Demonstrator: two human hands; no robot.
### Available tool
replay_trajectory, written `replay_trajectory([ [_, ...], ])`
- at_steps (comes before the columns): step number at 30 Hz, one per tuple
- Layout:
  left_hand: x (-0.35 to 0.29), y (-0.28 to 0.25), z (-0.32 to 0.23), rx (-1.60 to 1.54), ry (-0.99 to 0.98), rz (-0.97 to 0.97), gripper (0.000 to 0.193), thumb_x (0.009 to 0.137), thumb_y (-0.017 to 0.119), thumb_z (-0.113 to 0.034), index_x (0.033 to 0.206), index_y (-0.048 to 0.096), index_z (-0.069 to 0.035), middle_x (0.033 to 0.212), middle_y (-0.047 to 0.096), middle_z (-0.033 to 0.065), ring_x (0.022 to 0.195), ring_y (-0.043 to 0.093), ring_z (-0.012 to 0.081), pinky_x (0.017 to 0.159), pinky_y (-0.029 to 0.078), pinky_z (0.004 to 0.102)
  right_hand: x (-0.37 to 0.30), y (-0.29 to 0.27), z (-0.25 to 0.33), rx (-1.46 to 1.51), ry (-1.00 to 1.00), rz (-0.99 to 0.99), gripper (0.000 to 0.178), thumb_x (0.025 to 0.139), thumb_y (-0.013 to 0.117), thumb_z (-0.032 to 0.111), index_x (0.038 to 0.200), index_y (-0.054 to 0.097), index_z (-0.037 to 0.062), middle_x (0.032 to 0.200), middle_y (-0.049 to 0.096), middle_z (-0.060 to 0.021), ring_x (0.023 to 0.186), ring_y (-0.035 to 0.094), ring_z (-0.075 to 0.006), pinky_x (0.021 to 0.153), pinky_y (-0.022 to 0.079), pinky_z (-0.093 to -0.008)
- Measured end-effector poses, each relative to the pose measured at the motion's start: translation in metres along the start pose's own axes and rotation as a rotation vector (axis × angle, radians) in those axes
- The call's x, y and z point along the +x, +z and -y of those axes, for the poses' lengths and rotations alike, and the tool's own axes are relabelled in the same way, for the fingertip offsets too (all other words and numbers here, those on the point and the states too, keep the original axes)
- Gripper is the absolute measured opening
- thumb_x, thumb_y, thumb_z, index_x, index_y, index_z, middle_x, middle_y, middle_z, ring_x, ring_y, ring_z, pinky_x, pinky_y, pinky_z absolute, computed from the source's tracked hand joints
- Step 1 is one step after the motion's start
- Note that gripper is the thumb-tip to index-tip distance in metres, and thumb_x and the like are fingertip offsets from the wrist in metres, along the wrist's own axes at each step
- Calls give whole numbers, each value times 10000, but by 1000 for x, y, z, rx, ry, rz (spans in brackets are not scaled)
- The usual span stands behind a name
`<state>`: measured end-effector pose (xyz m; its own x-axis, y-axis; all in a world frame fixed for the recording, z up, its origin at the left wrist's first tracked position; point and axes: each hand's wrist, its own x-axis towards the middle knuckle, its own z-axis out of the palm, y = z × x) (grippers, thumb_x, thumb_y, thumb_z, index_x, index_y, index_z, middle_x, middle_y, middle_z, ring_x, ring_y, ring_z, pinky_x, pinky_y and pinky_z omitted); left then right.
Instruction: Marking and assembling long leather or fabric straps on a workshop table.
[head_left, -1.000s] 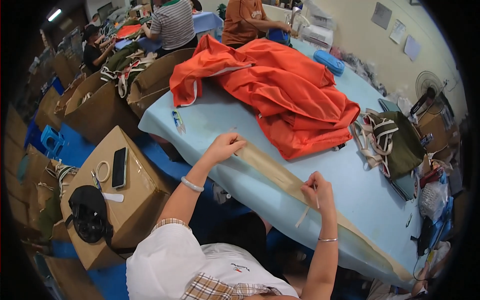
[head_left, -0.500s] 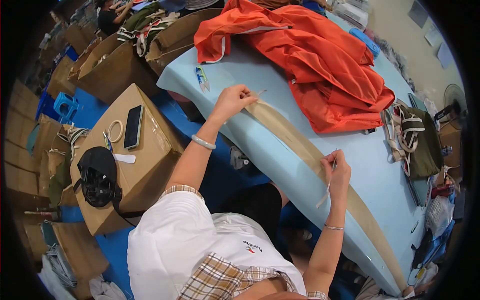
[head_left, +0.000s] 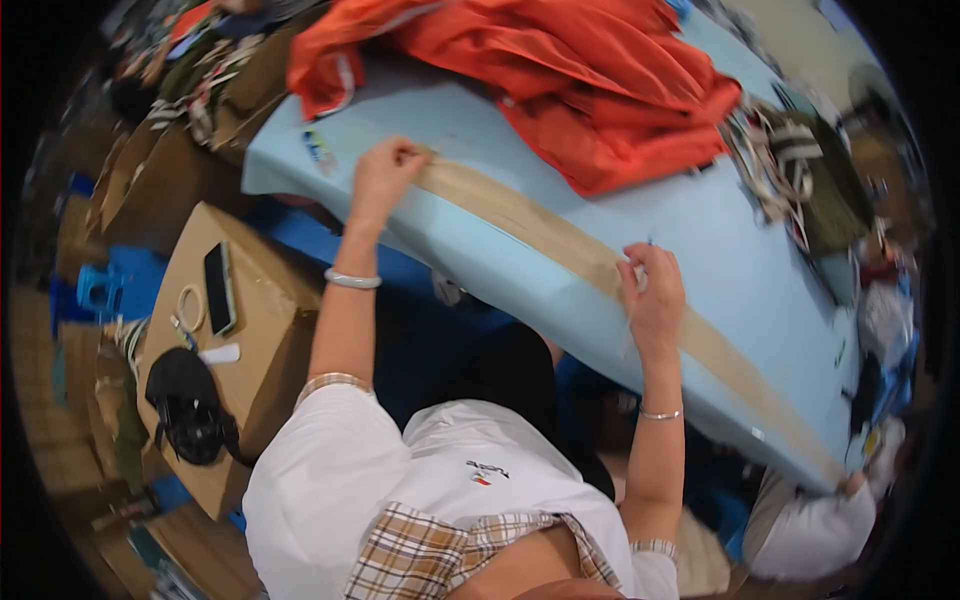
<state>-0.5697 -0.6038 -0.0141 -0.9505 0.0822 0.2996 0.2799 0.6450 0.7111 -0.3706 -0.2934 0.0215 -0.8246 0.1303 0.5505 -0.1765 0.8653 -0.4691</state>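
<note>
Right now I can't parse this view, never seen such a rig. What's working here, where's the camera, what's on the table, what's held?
No machine: these are a person's bare left hand and right hand. The view comes from the left of two fisheye cameras worn on the head, looking down, so straight edges bend near the rim.

On the blue table lie a long tan strip, orange cloth, snips and, far right, a green bag.

The left hand is at the strip's upper-left end; the right is over it further along, fingers bent inward. Something thin and pale shows faintly below the right hand. Blur hides how firmly either hand grips.
</note>
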Motion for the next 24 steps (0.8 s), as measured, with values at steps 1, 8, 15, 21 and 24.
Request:
replay_trajectory([
  [1,0,-4,2,-16,-13,14,268,785,746,-219,949,685,-17,810,688,125,733,659,209,682,511,316,-5,-5,1,-32,41,-6,164,775,682,-12,891,577,38,773,598,-91,762,577,-280,685,469,-371],
  [8,8,-5,-1,58,-39,44,365,808,755,-261,1059,648,-19,810,674,120,730,638,192,674,506,310,-50,-23,-15,-14,132,-2,175,774,667,-12,921,590,43,757,603,-89,778,597,-286,709,477,-375],
  [15,1,9,-52,426,441,-209,319,843,681,-161,1140,616,-67,1133,622,151,1091,548,340,986,393,415,-61,-17,-18,41,99,-74,144,754,632,14,878,567,48,792,594,-101,822,589,-317,792,456,-421],
  [21,-69,80,-148,-178,717,539,224,867,622,-49,1086,631,-1,1136,633,152,1101,573,327,962,445,393,-63,-4,-20,-42,81,-162,201,756,667,3,946,604,21,856,629,-117,844,617,-302,786,485,-402],
  [24,-86,98,-161,-168,779,637,195,867,611,-18,1057,645,14,1145,638,151,1089,587,326,954,456,380,-66,-4,-20,-2,100,-117,183,778,664,13,951,603,15,881,639,-130,857,623,-306,782,493,-380],
])
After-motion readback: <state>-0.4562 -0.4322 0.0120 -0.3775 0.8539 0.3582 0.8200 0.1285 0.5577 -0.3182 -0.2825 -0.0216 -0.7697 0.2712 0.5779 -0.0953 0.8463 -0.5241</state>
